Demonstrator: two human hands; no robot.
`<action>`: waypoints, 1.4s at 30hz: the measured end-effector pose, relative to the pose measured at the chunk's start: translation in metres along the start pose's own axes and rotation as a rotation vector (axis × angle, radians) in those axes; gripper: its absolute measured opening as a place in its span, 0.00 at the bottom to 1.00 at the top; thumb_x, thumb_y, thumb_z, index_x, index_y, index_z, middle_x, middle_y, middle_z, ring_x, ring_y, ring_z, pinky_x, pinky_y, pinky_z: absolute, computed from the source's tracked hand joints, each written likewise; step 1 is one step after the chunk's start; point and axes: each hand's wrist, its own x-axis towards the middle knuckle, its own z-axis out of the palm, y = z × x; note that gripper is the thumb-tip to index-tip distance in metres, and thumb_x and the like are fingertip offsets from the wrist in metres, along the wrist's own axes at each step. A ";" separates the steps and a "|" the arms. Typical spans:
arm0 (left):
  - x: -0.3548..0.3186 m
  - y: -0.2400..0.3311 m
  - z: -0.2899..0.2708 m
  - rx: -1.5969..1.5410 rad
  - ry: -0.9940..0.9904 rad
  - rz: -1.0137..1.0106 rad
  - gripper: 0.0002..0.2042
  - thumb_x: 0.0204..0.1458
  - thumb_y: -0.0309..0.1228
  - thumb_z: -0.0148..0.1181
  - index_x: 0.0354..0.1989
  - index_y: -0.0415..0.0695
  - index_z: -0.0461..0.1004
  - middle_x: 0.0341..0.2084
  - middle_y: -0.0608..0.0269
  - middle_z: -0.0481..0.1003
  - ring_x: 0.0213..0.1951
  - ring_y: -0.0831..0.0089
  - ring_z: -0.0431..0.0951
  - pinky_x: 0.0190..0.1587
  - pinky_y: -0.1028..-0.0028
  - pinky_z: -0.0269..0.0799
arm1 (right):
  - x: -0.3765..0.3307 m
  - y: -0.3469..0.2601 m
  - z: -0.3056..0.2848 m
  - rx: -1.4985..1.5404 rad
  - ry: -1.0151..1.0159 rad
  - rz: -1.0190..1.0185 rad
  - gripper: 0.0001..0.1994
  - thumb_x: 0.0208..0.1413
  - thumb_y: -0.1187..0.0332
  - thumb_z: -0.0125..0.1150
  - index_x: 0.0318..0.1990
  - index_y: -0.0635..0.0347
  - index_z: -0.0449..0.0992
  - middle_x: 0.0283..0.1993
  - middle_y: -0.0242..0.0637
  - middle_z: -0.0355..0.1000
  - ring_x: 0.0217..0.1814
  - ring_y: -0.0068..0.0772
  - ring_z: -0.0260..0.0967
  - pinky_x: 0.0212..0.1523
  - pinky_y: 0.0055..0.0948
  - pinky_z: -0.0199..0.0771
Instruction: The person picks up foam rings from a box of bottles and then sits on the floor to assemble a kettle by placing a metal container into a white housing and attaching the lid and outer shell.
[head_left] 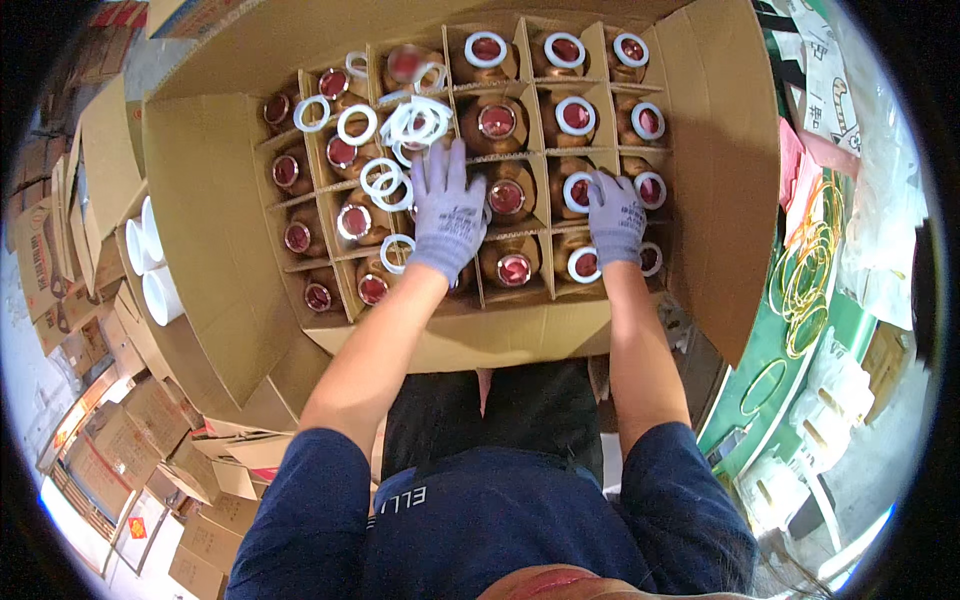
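Observation:
A divided cardboard box point(480, 340) holds rows of rounded, copper-coloured bottles point(497, 121) with reddish round mouths. White rings point(576, 115) sit around the mouths in the right-hand columns. Several loose white rings point(420, 120) lie heaped over the cells at the left. My left hand point(448, 215), in a grey glove, lies over this area with its fingers stretched out toward the heap. In the right part of the box, my gloved right hand point(618, 215) has bent fingers at the edge of a ring on a bottle mouth. Its fingertips are partly hidden.
The box's tall flaps point(725, 190) stand open around it. At the right, a green table point(745, 400) carries yellow-gold loops point(805, 280) and clear plastic bags point(880, 230). White cups point(160, 295) stand beside the left flap. Cardboard boxes point(110, 450) are stacked farther left.

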 end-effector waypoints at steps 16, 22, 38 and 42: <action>-0.034 0.015 -0.043 -0.648 0.096 0.113 0.15 0.48 0.27 0.63 0.46 0.44 0.76 0.42 0.56 0.79 0.44 0.55 0.79 0.48 0.60 0.73 | -0.036 -0.002 -0.010 0.182 0.132 -0.099 0.08 0.59 0.63 0.60 0.42 0.53 0.76 0.40 0.46 0.72 0.42 0.54 0.72 0.42 0.47 0.74; -0.032 0.028 -0.025 -1.224 0.001 -0.312 0.09 0.56 0.29 0.61 0.44 0.40 0.78 0.29 0.56 0.79 0.29 0.68 0.80 0.35 0.70 0.75 | -0.042 -0.014 -0.011 0.271 0.083 -0.161 0.16 0.56 0.63 0.65 0.50 0.57 0.76 0.44 0.47 0.74 0.43 0.54 0.74 0.45 0.43 0.75; -0.066 -0.040 -0.025 -0.439 0.294 -0.041 0.22 0.45 0.30 0.64 0.53 0.45 0.74 0.49 0.54 0.75 0.55 0.52 0.71 0.60 0.53 0.64 | -0.039 -0.076 0.043 0.221 0.007 -0.622 0.09 0.53 0.70 0.63 0.43 0.55 0.78 0.45 0.39 0.74 0.45 0.45 0.73 0.48 0.42 0.76; -0.050 -0.013 -0.023 -0.353 0.191 0.197 0.30 0.42 0.29 0.63 0.59 0.45 0.70 0.58 0.55 0.71 0.63 0.51 0.63 0.67 0.48 0.54 | -0.040 -0.071 0.044 0.173 0.015 -0.660 0.07 0.52 0.70 0.62 0.39 0.55 0.77 0.42 0.38 0.72 0.42 0.45 0.73 0.43 0.42 0.75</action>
